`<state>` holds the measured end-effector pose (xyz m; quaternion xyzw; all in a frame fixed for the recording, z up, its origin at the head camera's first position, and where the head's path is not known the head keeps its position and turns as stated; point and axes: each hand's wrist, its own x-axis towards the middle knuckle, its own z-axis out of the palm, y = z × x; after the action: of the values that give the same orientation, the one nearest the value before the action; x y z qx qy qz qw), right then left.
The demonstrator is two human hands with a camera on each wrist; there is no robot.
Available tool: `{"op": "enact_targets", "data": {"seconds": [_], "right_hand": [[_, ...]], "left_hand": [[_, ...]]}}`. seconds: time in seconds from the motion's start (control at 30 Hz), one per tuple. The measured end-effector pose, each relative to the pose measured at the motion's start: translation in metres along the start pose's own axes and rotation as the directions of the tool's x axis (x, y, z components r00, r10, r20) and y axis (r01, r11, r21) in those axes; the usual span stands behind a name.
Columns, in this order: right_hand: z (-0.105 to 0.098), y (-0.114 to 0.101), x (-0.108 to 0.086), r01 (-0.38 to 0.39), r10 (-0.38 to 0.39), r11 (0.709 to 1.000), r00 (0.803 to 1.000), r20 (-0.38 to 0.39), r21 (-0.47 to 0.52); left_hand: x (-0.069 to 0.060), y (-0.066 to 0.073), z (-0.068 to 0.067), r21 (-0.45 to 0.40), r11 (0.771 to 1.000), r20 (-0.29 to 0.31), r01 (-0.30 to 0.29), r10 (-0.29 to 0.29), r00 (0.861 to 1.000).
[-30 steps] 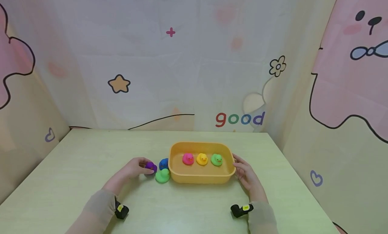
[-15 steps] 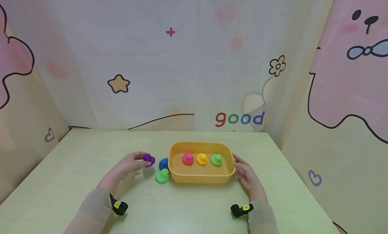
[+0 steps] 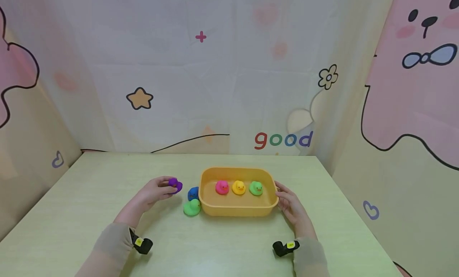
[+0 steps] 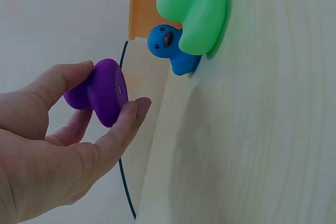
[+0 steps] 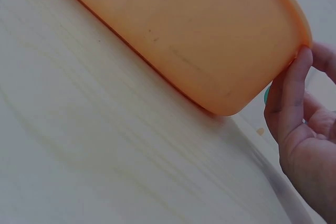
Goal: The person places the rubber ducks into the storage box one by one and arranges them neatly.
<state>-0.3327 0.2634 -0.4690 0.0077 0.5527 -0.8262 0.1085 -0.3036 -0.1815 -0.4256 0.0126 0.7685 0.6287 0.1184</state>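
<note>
My left hand (image 3: 154, 193) pinches a purple rubber duck (image 3: 175, 185) between thumb and fingers, above the table and left of the tub. In the left wrist view the purple duck (image 4: 102, 93) shows its flat base, tilted sideways. A blue duck (image 3: 193, 193) and a green duck (image 3: 191, 207) stand against the left end of the yellow-orange tub (image 3: 236, 212). Inside the tub sit a pink duck (image 3: 222, 187), a yellow duck (image 3: 238, 187) and another green duck (image 3: 256, 188) in a row. My right hand (image 3: 292, 207) rests its extended fingers against the tub's right end.
The pale wooden table (image 3: 222, 249) runs back to a printed cloth wall (image 3: 179, 89), with more printed cloth at both sides. A black wrist camera (image 3: 142, 245) sits at the left cuff, another black camera (image 3: 285, 248) at the right.
My left hand has lifted the purple duck and carried it slightly back and left, away from the blue and green ducks. The right hand and the tub have stayed in place.
</note>
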Motion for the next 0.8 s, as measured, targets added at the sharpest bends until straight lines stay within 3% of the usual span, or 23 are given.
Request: {"op": "enact_targets", "data": {"seconds": [0.3, 0.8], "right_hand": [[0.0, 0.0, 0.0, 0.006, -0.006, 1.0, 1.0, 0.001, -0.004], [0.0, -0.001, -0.001, 0.007, -0.007, 1.0, 1.0, 0.003, -0.027]], "left_hand": [[0.002, 0.0, 0.003, -0.024, 1.0, 0.008, 0.01, -0.01, 1.0], [0.012, 0.019, 0.015, -0.075, 0.997, 0.027, -0.03, 0.033, 0.999]]}}
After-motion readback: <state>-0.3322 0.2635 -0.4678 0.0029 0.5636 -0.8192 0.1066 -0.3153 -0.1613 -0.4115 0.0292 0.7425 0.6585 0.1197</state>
